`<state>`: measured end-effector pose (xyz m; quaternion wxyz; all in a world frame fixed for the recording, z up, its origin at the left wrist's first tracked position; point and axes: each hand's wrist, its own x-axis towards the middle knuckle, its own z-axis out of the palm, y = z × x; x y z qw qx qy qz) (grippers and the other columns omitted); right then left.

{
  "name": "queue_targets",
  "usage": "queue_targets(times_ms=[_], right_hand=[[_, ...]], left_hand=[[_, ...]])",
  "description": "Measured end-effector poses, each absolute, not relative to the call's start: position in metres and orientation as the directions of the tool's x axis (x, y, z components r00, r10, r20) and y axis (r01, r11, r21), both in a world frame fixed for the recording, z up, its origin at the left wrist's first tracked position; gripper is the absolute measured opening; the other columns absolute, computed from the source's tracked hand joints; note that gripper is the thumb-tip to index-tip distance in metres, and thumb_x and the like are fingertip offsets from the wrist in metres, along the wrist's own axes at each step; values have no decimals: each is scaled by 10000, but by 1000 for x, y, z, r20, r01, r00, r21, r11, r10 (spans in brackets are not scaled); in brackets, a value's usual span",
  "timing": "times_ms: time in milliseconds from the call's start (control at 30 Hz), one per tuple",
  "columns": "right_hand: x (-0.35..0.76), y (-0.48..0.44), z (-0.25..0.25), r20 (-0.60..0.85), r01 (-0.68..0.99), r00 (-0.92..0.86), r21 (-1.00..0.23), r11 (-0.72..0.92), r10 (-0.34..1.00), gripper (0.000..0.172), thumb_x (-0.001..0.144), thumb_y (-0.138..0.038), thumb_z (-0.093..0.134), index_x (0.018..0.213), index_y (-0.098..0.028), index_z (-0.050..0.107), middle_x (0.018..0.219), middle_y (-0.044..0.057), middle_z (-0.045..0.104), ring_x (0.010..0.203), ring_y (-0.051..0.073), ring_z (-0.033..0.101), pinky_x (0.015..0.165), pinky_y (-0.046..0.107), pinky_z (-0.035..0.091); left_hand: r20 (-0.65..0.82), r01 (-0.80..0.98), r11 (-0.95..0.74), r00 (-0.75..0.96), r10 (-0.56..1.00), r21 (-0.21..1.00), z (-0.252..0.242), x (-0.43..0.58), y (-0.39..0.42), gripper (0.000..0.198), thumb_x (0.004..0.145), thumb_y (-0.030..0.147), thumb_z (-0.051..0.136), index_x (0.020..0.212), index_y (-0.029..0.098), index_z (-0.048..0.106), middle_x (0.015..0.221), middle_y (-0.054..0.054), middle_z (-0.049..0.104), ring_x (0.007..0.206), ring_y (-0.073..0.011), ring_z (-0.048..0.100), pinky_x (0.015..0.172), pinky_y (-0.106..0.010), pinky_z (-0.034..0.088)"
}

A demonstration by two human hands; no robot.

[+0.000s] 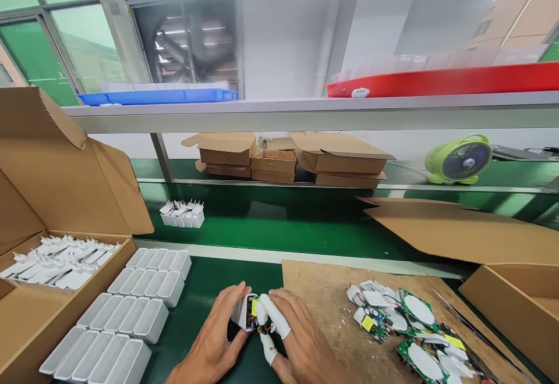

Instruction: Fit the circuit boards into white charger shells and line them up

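Note:
Low in the middle of the view, my left hand point(216, 337) grips a white charger casing point(243, 310) with a small circuit board point(254, 313) set in its open end. My right hand point(292, 337), with white finger cots on thumb and forefinger, pinches and presses the board at the casing's mouth. Both hands hover just above the green table. Rows of empty white casings point(126, 314) lie to the left. A pile of circuit boards point(406, 323) lies to the right on a brown board.
An open cardboard box point(56, 267) at the left holds white plug parts. A small cluster of finished chargers point(182, 214) stands on the green conveyor. Cardboard boxes, a green fan point(458, 160), and a shelf with blue and red trays lie beyond. Another box stands at the right edge.

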<state>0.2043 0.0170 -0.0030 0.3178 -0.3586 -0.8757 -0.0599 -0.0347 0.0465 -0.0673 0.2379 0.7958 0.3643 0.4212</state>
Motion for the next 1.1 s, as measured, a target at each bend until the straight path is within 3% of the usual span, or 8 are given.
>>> queue_targets(times_ms=[400, 600, 733, 800, 867, 1000, 1100], right_hand=[[204, 21, -8, 614, 658, -513, -166, 734, 599, 797, 861, -50, 497, 1633, -103, 307, 1427, 218, 649, 1350, 349, 617, 1118, 530, 578], [202, 20, -11, 607, 633, -526, -187, 751, 595, 702, 903, -68, 526, 1587, -108, 374, 1424, 220, 658, 1349, 365, 617, 1128, 548, 562], [202, 21, -6, 571, 569, -437, -423, 706, 695, 545, 1007, -296, 660, 1518, -208, 490, 1323, 161, 707, 1227, 322, 684, 1042, 478, 619], [202, 23, -6, 517, 518, -372, -573, 635, 771, 373, 1071, -284, 564, 1443, -247, 571, 1245, 122, 731, 1126, 258, 722, 971, 400, 645], [204, 26, -9, 487, 474, -348, -646, 599, 801, 334, 1082, -188, 468, 1367, -256, 630, 1239, 108, 739, 1109, 218, 738, 972, 355, 644], [206, 31, -20, 479, 464, -432, -609, 644, 764, 497, 968, -96, 549, 1437, -243, 618, 1446, 130, 672, 1327, 249, 677, 1142, 390, 571], [205, 29, -20, 455, 478, -511, -555, 681, 729, 506, 977, -97, 582, 1452, -264, 620, 1472, 125, 649, 1324, 250, 677, 1136, 374, 573]], left_hand=[[490, 377, -604, 360, 794, 702, -63, -34, 46, 740, 1020, 159, 617, 1657, 337, 285, 1528, -125, 640, 1437, -297, 604, 1205, -508, 525], [474, 405, -608, 387, 791, 683, -63, -33, 42, 819, 989, 171, 672, 1668, 377, 263, 1544, -112, 638, 1449, -327, 583, 1205, -574, 507], [407, 260, -533, 413, 815, 805, -65, -28, 39, 740, 1026, 251, 618, 1676, 286, 266, 1568, -174, 600, 1446, -326, 600, 1228, -554, 500], [349, 190, -446, 394, 851, 874, -66, -26, 39, 666, 1059, 309, 575, 1661, 255, 294, 1516, -190, 620, 1392, -305, 644, 1209, -527, 525], [308, 135, -374, 356, 882, 918, -65, -24, 39, 624, 1070, 359, 565, 1636, 240, 334, 1465, -193, 628, 1358, -287, 661, 1197, -511, 536], [256, 51, -285, 313, 915, 957, -60, -25, 42, 660, 1042, 452, 643, 1619, 273, 378, 1536, -187, 597, 1380, -292, 650, 1181, -493, 545], [211, 36, -237, 348, 914, 971, -58, -26, 44, 613, 1034, 525, 658, 1569, 283, 483, 1553, -172, 630, 1381, -321, 661, 1181, -513, 539]])
